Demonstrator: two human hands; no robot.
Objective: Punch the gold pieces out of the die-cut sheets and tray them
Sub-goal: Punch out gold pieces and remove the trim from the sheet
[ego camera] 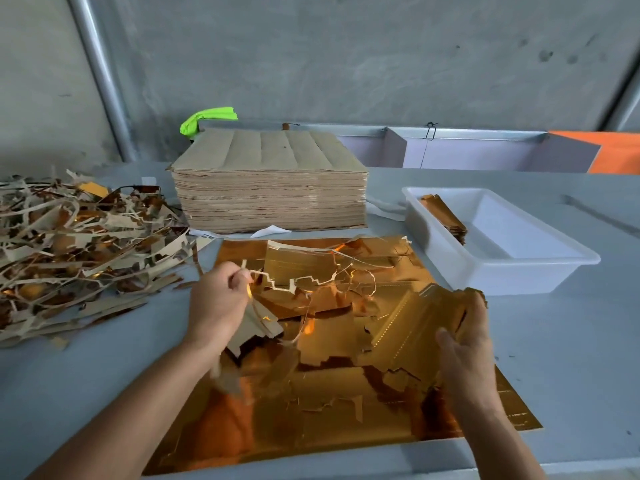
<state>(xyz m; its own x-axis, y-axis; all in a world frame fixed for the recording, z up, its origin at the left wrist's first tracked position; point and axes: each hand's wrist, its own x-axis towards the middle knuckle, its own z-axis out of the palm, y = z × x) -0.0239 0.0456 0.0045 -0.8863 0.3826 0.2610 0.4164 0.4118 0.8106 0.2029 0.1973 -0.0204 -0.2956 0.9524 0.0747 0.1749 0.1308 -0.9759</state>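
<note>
A: Left hand [216,299] pinches the thin zigzag offcut strip [298,284]. Right hand [465,336] curls round a bundle of punched gold pieces [446,308], over the mirror-gold die-cut sheet [311,420] lying flat on the grey table [571,358].

B: Handling?

A: Light, springy card, I'd judge; foil slick, scrap tears easily. Grip bundles by their edges. White plastic tray [526,275] sits just right, already holding a small stack.

B: Unclear?

A: Reflections blur cut lines; right fingertips hidden.
</note>
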